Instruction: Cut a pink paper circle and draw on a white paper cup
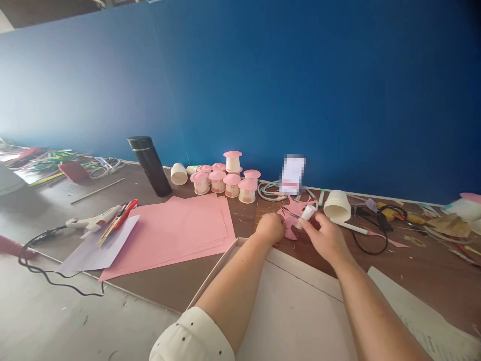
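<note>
My right hand pinches a small white tube, probably a glue stick, tilted over pink paper scraps on the brown table. My left hand is curled into a loose fist just left of the tube, resting on the scraps; what its fingers hold is hidden. Both forearms reach over a shallow white box at the table's near edge.
A stack of pink paper sheets lies to the left, with a glue gun, red scissors and a lilac sheet. Several pink-roofed paper cup houses stand by the blue wall, beside a black flask. A white cup and cables lie to the right.
</note>
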Demonstrator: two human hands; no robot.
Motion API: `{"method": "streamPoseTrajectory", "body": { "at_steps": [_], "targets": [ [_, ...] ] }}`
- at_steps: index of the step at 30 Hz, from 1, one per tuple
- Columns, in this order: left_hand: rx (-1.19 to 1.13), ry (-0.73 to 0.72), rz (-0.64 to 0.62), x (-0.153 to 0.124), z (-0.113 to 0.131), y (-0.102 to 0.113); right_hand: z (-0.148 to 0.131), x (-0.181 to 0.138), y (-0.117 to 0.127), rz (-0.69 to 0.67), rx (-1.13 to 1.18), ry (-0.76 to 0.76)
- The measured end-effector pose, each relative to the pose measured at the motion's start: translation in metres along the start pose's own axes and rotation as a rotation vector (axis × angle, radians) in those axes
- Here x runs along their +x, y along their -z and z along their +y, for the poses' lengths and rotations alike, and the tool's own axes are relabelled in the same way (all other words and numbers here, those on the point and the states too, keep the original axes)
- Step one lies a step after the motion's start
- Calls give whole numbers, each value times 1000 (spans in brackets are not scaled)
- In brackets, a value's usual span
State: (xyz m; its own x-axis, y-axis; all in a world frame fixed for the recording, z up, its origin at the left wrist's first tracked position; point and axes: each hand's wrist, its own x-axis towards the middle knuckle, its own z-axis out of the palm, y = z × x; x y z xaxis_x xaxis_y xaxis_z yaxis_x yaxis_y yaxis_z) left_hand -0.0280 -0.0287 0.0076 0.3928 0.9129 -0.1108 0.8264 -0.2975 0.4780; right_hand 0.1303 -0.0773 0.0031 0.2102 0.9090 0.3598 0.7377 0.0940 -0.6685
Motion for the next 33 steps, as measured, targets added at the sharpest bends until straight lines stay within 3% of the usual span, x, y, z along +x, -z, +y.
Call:
{"method": "streamPoseTrajectory", "body": {
  "at_steps": [5,9,12,16,23,33],
  "targets": [
    [-19,4,-11,1,-1,0,7,-2,-16,-196,-61,19],
    [-11,-7,-1,0,0,0,10,-2,-14,-287,-96,37],
    [-6,-1,6,-1,0,0,13,1,-3,-207,-81,-35],
    [5,-8,15,-1,0,-1,28,9,13,83,31,-263],
    [-11,-25,43,-2,-2,-4,41,14,14,-20,-146,-338],
    [-34,-40,71,-5,-2,-7,49,11,8,22,-10,-308]
  ]
}}
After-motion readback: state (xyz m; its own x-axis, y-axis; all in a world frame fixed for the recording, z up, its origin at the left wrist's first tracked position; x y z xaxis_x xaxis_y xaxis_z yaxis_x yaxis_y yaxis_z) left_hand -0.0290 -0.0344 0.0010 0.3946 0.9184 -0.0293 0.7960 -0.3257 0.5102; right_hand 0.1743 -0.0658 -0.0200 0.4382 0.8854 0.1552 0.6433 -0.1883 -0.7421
